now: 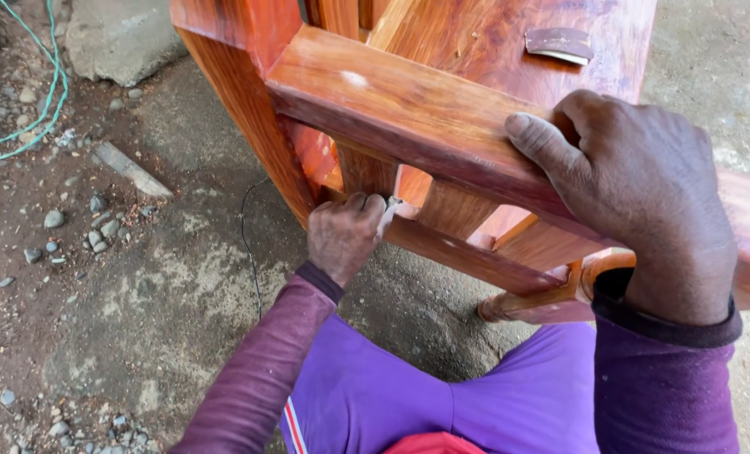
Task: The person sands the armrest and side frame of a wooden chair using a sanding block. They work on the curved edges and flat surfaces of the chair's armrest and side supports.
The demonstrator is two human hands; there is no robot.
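Green cord (30, 109) lies far left on the ground. Left hand (344, 235) fisted on a small pale scrap (389, 210), likely sandpaper, rubbing the lower rail (467, 252). Right hand (636, 193) flat, fingers curled over the upper rail (392, 109), steadying the frame. Next: probably work along the rail.

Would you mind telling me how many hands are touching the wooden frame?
2. The left hand presses a small pale piece against the lower rail; the right hand grips the upper rail.
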